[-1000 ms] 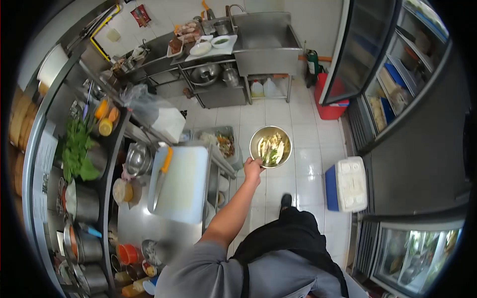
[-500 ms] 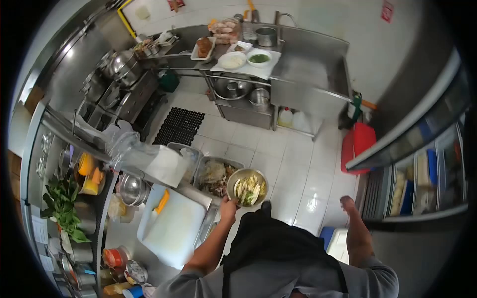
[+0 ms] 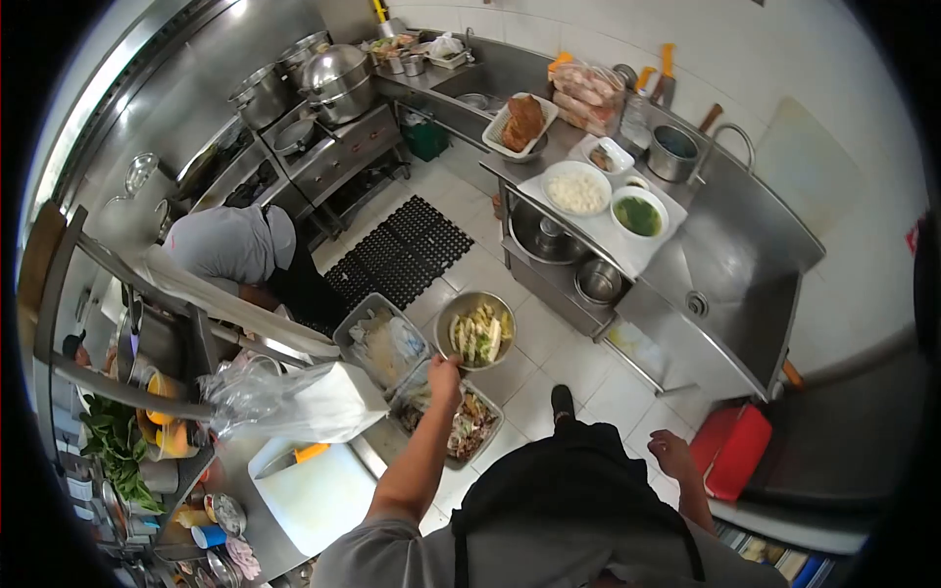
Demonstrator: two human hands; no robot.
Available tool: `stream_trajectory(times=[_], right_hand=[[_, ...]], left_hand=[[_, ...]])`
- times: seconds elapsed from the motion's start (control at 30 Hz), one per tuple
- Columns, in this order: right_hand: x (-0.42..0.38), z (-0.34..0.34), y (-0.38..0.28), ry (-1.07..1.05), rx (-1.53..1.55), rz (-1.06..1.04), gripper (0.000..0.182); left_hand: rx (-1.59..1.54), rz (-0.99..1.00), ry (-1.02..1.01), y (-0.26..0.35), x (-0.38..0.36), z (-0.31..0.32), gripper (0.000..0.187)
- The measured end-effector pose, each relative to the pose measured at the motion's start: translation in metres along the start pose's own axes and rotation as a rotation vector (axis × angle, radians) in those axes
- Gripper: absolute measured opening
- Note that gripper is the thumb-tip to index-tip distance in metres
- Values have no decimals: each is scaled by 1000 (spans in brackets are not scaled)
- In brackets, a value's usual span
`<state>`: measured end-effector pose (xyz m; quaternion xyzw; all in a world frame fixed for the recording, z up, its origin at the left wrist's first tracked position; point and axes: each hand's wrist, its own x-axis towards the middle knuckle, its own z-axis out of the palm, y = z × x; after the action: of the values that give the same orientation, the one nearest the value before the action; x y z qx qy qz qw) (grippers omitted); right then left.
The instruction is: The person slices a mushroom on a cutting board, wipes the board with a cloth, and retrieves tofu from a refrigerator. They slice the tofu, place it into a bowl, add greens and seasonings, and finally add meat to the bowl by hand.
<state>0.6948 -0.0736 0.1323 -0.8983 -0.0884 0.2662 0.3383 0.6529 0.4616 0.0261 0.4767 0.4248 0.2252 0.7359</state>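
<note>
At its near rim, a round metal bowl (image 3: 475, 331) of cut pale yellow-green vegetables is gripped by my left hand (image 3: 444, 375), out in front of my body. Below that arm, a metal tub (image 3: 496, 438) holds mixed food scraps. Another tub (image 3: 343, 338) with plastic bags stands just left of the bowl. My right hand (image 3: 670, 453) hangs at my right side with its fingers loosely apart, holding nothing. A white cutting board (image 3: 319, 495) with a yellow-handled knife (image 3: 312, 452) lies on the counter at the lower left.
A co-worker (image 3: 235, 250) bends over at the left, near a black floor mat (image 3: 402, 257). Ahead, a steel counter (image 3: 588, 147) carries a white bowl (image 3: 576, 188) and a green-filled bowl (image 3: 638, 213). A red bin (image 3: 730, 449) stands at the right.
The view has turned left and moved forward. The metal bowl in my left hand is now beyond the scrap tub. A co-worker has come into view at the left; the open fridge has mostly left it.
</note>
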Motion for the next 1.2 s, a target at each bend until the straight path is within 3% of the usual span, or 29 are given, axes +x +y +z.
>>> stream_trajectory(times=[0.1, 0.27, 0.4, 0.47, 0.53, 0.6, 0.67, 0.77, 0.9, 0.93, 0.97, 1.0, 1.07, 1.1, 1.17, 1.2], right_hand=[[83, -47, -55, -9, -87, -131, 33], [244, -94, -171, 39, -116, -455, 32], [342, -77, -277, -242, 58, -470, 32], [381, -42, -315, -306, 57, -667, 32], [406, -4, -354, -540, 132, -665, 33], [420, 17, -415, -801, -33, -741, 37], [453, 56, -461, -933, -216, -901, 42], [509, 104, -537, -951, -246, -951, 43], [595, 144, -636, -806, -101, -893, 40], [626, 155, -654, -746, -109, -909, 40], [659, 166, -670, -690, -121, -917, 40], [690, 170, -688, -681, -69, -806, 40], [755, 176, -721, -665, 130, -537, 38], [782, 171, -737, -478, 171, -661, 39], [853, 165, -773, -342, 281, -521, 41], [895, 164, -786, -237, 282, -559, 42]], left_hand=[[-2, 49, 96, 73, 9, 25, 17], [-104, 23, 358, 72, 42, 20, 13], [6, -55, 481, 22, 51, -14, 12], [-206, -126, 586, 22, 45, 1, 14], [-216, -129, 593, 6, 50, -15, 14], [-203, -159, 627, 21, 65, -14, 15], [-158, -141, 652, 30, 94, -30, 15], [-81, -138, 680, 80, 158, -32, 14], [254, 52, 655, 110, 292, -58, 15], [237, 72, 634, 152, 319, -37, 16], [426, 74, 605, 193, 341, -17, 11], [201, 74, 486, 221, 369, -1, 7], [75, 22, 396, 253, 435, 15, 9], [47, -35, 381, 277, 461, 30, 9], [-23, -79, 352, 316, 515, 53, 8], [-54, -103, 324, 332, 542, 59, 8]])
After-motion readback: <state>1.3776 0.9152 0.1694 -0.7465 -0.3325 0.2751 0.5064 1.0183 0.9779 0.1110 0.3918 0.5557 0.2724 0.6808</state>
